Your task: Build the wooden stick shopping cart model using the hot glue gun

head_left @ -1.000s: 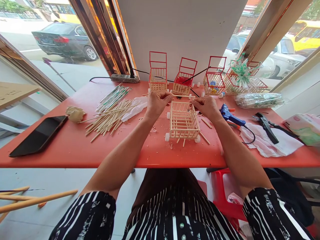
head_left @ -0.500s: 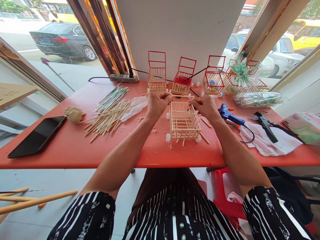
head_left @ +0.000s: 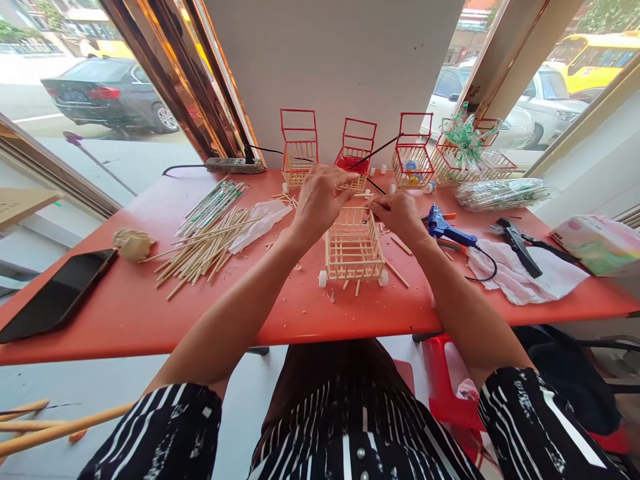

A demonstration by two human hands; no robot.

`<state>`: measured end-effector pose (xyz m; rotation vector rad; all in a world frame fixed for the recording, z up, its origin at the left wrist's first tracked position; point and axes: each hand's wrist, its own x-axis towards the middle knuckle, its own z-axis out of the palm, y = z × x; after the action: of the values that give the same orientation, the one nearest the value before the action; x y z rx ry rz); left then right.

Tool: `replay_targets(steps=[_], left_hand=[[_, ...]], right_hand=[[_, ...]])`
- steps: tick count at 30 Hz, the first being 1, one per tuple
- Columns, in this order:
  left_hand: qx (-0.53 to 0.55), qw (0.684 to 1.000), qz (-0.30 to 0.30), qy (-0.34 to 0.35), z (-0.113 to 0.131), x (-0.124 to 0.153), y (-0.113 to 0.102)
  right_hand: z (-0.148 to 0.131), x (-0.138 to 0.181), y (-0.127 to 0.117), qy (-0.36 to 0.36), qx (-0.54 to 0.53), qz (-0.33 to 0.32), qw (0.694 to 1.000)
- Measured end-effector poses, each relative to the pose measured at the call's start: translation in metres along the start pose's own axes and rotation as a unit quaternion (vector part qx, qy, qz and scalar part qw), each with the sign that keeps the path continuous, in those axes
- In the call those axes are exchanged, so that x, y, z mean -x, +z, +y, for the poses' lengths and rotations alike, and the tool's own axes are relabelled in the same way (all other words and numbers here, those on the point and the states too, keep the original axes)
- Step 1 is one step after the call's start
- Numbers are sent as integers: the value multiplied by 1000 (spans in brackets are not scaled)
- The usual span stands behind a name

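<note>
A small cart [head_left: 354, 257] of thin wooden sticks stands on white wheels on the red table. At its far end a short wooden stick [head_left: 361, 195] lies crosswise above the rim. My right hand [head_left: 399, 212] pinches this stick near its right end, close to the cart's corner. Over the stick's left part is my left hand [head_left: 323, 200], with index finger stretched out and thumb apart below it; its other fingers are partly hidden.
Loose wooden sticks [head_left: 205, 250] and wrapped sticks [head_left: 213, 208] lie left, beyond a phone [head_left: 57, 293]. Several red-trimmed carts [head_left: 413, 160] line the back. At right are a blue glue gun [head_left: 447, 228], pliers [head_left: 520, 247], a cloth [head_left: 525, 277] and a tissue pack [head_left: 597, 243].
My left hand has risen and its fingers have come off the stick's left end, stretching rightward over it. My right hand keeps its pinch. The whole view has shifted a little.
</note>
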<state>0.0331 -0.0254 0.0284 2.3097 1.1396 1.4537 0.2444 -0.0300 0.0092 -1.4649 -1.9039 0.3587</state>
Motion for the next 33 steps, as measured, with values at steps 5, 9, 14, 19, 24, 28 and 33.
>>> replay_targets(steps=[5,9,14,19,24,28,33], left_hand=[[-15,997,-80,-1,5,-18,22],[-13,993,-120,-3,-1,-28,26],[8,990,-141,-9,3,-34,22],[18,989,-145,0,9,-36,21],[13,989,-146,-4,9,-36,24],[1,990,-139,0,8,-34,26],[11,992,-126,2,7,-33,28]], right_hand=[[-2,1,0,-6,9,10,1000],[-3,2,1,-9,5,8,1000],[-4,4,1,-20,3,15,1000],[-5,4,0,-23,5,15,1000],[-5,4,0,-24,7,16,1000],[-4,3,0,-24,7,12,1000],[-4,2,2,-13,12,13,1000]])
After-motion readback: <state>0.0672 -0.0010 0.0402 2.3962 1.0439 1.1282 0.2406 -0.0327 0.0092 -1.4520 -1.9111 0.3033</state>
